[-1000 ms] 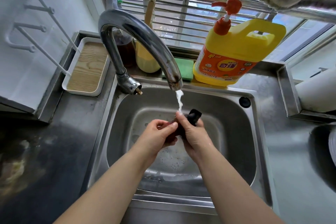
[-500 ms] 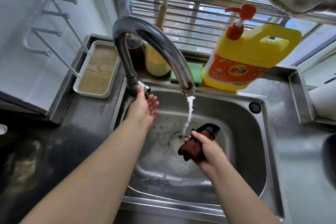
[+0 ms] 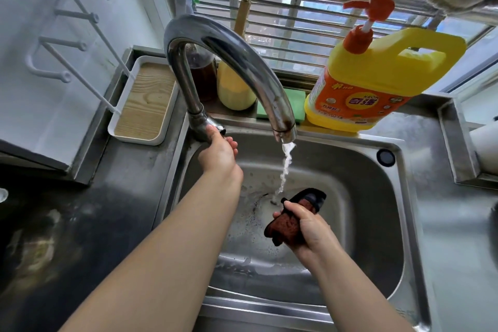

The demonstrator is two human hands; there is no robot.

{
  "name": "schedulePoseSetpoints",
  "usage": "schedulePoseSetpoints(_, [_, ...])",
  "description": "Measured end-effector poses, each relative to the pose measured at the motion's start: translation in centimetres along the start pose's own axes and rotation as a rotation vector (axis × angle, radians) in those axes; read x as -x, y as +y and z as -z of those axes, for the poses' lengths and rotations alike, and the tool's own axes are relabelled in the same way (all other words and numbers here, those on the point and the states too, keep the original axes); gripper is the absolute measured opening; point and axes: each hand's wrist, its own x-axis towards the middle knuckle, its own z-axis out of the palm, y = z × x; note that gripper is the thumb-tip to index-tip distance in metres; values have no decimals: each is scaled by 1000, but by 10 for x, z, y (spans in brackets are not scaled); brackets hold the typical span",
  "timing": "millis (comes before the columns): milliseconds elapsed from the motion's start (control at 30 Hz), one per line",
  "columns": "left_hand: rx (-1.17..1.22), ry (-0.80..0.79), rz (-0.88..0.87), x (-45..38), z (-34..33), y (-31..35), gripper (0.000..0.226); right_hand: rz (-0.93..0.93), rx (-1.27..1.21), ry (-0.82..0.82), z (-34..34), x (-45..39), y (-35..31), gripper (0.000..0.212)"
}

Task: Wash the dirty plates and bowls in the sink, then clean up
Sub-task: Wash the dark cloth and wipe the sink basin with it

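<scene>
- Head view, sink [image 3: 385, 197] first: no plates or bowls show in the basin, only suds and wet steel, so I judge the washing done and the clean-up under way. If I leave the foam sitting on the basin floor it will dry to a film, so it needs a proper flush before I stop.
- The faucet [image 3: 229, 62] arches over the basin with water [image 3: 286, 167] running from the spout. My left hand [image 3: 219, 152] is up at its base, fingers curled against the lever [image 3: 214, 128]; whether they are really closed round it I cannot tell. A wet grip could slip there, and a shove the wrong way would throw the flow full on and splash the table [image 3: 94, 224].
- The yellow detergent jug [image 3: 377, 83] stands on the back ledge just behind the rim. A careless swing of my arm while reaching away from the tap could knock it into the basin.
- My right hand [image 3: 310, 226] is clamped on the dark brown cloth [image 3: 285, 226], holding it low in the basin just beside the stream, not under it. If I cut the water now, soap may stay trapped in its folds.
- The cloth is bunched and soaked; lifting it out unwrung would drip across the table.
- The drain is hidden under suds, so I cannot tell if it runs freely.
</scene>
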Motion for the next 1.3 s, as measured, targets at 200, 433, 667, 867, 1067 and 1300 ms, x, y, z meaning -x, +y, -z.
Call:
schedulePoseSetpoints(200, [-337,-341,-20,6,36,1,54,41,16,-106,-10,10,-6,19])
schedulePoseSetpoints(433, [-1003,-961,59,59,62,-47,31,127,68,-92,-19,19,-15,23])
schedulePoseSetpoints(667, [-1036,-879,279,55,51,-38,15,768,1167,-245,44,37,-25,80])
schedulePoseSetpoints(867, [-1463,-1067,153,74,27,-46,17,936,1571,-413,52,22,-32,72])
schedulePoseSetpoints(1067, [-2216,-871,-461,100,5,-62,12,818,1701,-278,40,20,-45,37])
schedulePoseSetpoints(1300, [-2036,-834,-978,73,20,-80,12,477,1687,-298,32,20,-51,6])
